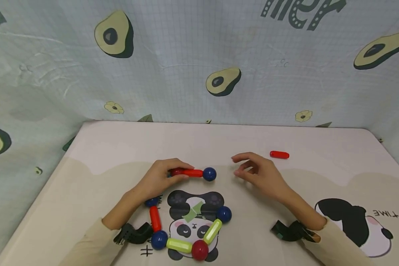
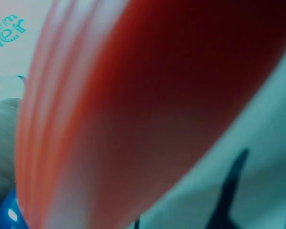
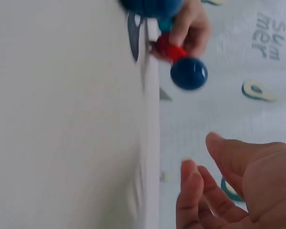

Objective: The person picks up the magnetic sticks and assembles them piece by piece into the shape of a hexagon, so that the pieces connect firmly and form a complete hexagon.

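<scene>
My left hand grips a short piece above the table, its thumb and fingers around the left part. From that grip a red rod runs right to a blue ball, and a red ball shows between the fingers. My right hand is held to the right of it, fingers loosely bent and apart, with nothing between them. Nearer me lies a joined chain of a red rod, yellow-green rods, blue balls and a red ball. A blurred red surface fills most of the left wrist view.
One loose red rod lies beyond my right hand. The pale table carries printed pandas, and the chain lies partly over one of them. Behind the table's far edge hangs a curtain printed with avocados.
</scene>
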